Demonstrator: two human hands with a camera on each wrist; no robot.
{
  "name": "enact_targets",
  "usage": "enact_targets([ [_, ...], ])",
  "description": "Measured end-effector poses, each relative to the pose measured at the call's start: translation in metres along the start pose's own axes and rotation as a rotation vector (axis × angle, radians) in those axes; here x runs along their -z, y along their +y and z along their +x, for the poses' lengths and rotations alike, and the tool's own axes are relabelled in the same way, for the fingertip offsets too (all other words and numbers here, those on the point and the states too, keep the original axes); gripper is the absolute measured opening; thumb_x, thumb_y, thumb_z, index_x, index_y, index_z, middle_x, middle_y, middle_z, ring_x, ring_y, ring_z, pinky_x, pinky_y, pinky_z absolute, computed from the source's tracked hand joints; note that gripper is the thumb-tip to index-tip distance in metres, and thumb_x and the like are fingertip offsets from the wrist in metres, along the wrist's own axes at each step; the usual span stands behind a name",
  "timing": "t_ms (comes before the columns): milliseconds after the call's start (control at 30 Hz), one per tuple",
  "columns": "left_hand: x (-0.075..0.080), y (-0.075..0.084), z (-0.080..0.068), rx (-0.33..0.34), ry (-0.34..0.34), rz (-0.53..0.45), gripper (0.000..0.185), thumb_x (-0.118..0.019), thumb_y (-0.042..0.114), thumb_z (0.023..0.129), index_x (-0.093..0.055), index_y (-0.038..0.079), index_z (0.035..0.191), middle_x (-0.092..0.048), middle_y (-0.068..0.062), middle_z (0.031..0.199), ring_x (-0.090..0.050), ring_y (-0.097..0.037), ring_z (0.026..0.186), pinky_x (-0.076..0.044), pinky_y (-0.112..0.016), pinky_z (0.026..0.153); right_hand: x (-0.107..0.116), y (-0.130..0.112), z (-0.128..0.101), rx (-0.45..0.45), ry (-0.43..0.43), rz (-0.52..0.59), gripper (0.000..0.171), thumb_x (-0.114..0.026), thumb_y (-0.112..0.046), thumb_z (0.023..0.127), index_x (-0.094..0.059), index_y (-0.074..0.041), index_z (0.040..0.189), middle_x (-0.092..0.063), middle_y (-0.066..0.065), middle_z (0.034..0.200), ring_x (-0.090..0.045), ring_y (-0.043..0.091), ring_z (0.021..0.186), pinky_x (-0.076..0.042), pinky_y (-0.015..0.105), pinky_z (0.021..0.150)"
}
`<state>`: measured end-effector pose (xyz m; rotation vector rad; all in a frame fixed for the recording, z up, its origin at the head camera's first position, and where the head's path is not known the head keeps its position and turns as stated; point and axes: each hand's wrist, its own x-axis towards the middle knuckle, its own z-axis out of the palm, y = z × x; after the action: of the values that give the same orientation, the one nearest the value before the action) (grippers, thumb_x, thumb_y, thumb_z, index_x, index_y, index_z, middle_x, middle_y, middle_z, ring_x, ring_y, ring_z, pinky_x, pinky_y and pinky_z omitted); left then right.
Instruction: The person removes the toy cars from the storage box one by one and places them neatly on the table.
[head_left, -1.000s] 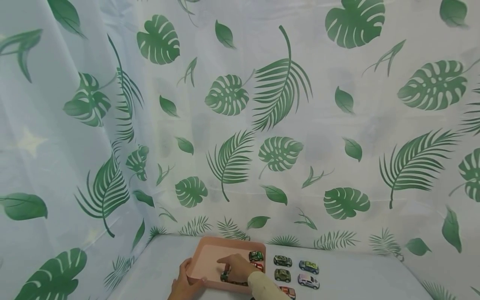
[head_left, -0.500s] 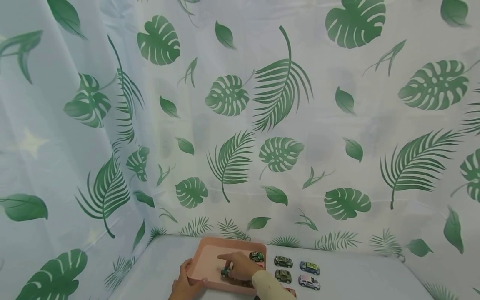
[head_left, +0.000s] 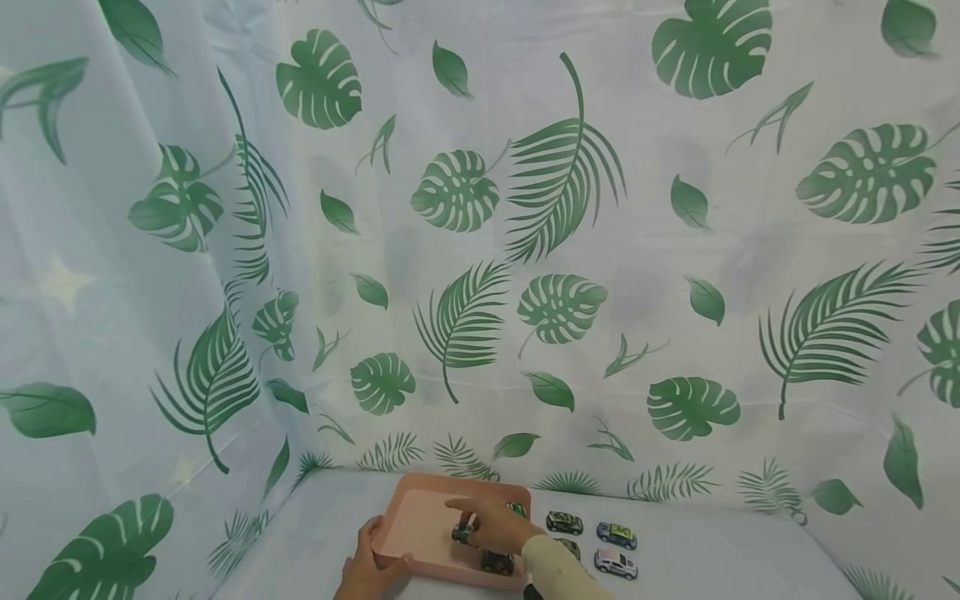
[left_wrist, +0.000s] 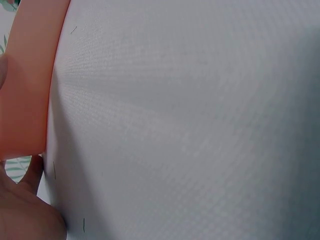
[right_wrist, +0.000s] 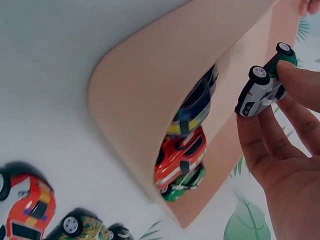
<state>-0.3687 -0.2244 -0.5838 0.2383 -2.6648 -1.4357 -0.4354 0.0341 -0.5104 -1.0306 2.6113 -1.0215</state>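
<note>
I am putting little cars into the pink tray (head_left: 420, 521), one at a time, and this one is on its way in. My right hand (head_left: 491, 529) pinches a small green and white car (right_wrist: 264, 85) between my thumb and fingertips (right_wrist: 300, 82), and the car hangs in the air over the middle of the tray, not touching it. My left hand (head_left: 365, 575) holds the tray at its near left corner, with my thumb curled over the rim so the tray does not slide. Three cars already sit inside along the tray's right edge: a dark one with a yellow stripe (right_wrist: 197, 107), a red one (right_wrist: 179, 157) and a green one (right_wrist: 182, 184). I think the next thing to do is bring my car down onto the bare floor of the tray beside those three, set its wheels flat, and spread my fingers to let go. More cars (head_left: 592, 537) wait on the table (head_left: 712, 558) just past the tray's right edge, and an orange-red one (right_wrist: 27, 210) lies near the tray's near right corner. The table has a plain white cloth. Behind it and to the left hangs a white curtain (head_left: 525, 208) with big green leaves.
</note>
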Motion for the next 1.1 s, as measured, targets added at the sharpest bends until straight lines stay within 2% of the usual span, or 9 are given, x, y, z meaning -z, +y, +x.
enact_targets([
  [167, 0.0, 0.0, -0.001, 0.008, -0.004, -0.007, 0.107, -0.082, 0.061, 0.087, -0.027, -0.001, 0.154, -0.035, -0.04, 0.157, -0.033, -0.07, 0.141, -0.01, -0.08, 0.118, 0.006, 0.003, -0.006, 0.017, 0.004, 0.0, 0.065, -0.078, 0.014, 0.086, -0.065, -0.006, 0.146, -0.072, -0.003, 0.103, -0.071, 0.013, 0.089, -0.06, 0.028, 0.078],
  [500, 0.001, -0.001, 0.001, -0.008, -0.008, -0.019, 0.105, -0.081, 0.059, 0.088, -0.026, -0.002, 0.154, -0.032, -0.04, 0.16, -0.035, -0.065, 0.144, -0.007, -0.081, 0.117, 0.014, 0.002, -0.016, -0.035, 0.016, -0.031, 0.064, -0.079, 0.012, 0.087, -0.066, -0.007, 0.146, -0.073, -0.002, 0.104, -0.07, 0.011, 0.089, -0.061, 0.033, 0.08],
  [700, 0.0, -0.003, 0.001, 0.006, -0.009, -0.021, 0.106, -0.082, 0.059, 0.087, -0.026, -0.001, 0.154, -0.031, -0.039, 0.16, -0.032, -0.068, 0.144, -0.007, -0.081, 0.118, 0.02, 0.003, -0.024, -0.036, 0.027, -0.031, 0.063, -0.08, 0.011, 0.087, -0.065, -0.008, 0.146, -0.072, -0.003, 0.105, -0.07, 0.011, 0.088, -0.061, 0.032, 0.08],
  [800, 0.001, -0.004, 0.001, -0.02, -0.003, -0.027, 0.105, -0.082, 0.058, 0.087, -0.026, -0.002, 0.154, -0.031, -0.042, 0.16, -0.032, -0.069, 0.143, -0.007, -0.082, 0.117, 0.024, 0.004, -0.028, -0.029, 0.039, -0.014, 0.064, -0.08, 0.011, 0.087, -0.066, -0.009, 0.146, -0.073, 0.0, 0.108, -0.067, 0.009, 0.088, -0.06, 0.031, 0.08],
  [967, 0.004, -0.005, 0.001, -0.058, -0.001, -0.035, 0.104, -0.08, 0.058, 0.089, -0.024, -0.002, 0.154, -0.029, -0.045, 0.16, -0.031, -0.069, 0.143, -0.004, -0.082, 0.117, 0.031, 0.012, -0.034, -0.046, 0.06, 0.008, 0.073, -0.078, 0.014, 0.086, -0.06, -0.012, 0.152, -0.071, 0.01, 0.128, -0.07, 0.018, 0.1, -0.062, 0.045, 0.089],
  [1033, 0.003, -0.006, 0.001, -0.064, -0.002, -0.048, 0.105, -0.08, 0.057, 0.089, -0.024, -0.002, 0.155, -0.028, -0.045, 0.161, -0.03, -0.069, 0.144, -0.002, -0.082, 0.117, 0.034, 0.016, -0.04, -0.077, 0.075, 0.006, 0.075, -0.077, 0.013, 0.086, -0.058, -0.011, 0.154, -0.072, 0.01, 0.125, -0.071, 0.023, 0.102, -0.061, 0.052, 0.091],
  [1100, 0.003, -0.006, 0.0, -0.078, -0.003, -0.057, 0.104, -0.08, 0.056, 0.089, -0.024, -0.001, 0.154, -0.029, -0.045, 0.161, -0.031, -0.069, 0.143, -0.002, -0.083, 0.116, 0.039, 0.018, -0.048, -0.106, 0.078, -0.003, 0.075, -0.077, 0.011, 0.087, -0.054, -0.009, 0.156, -0.073, 0.008, 0.118, -0.071, 0.026, 0.101, -0.061, 0.053, 0.09],
])
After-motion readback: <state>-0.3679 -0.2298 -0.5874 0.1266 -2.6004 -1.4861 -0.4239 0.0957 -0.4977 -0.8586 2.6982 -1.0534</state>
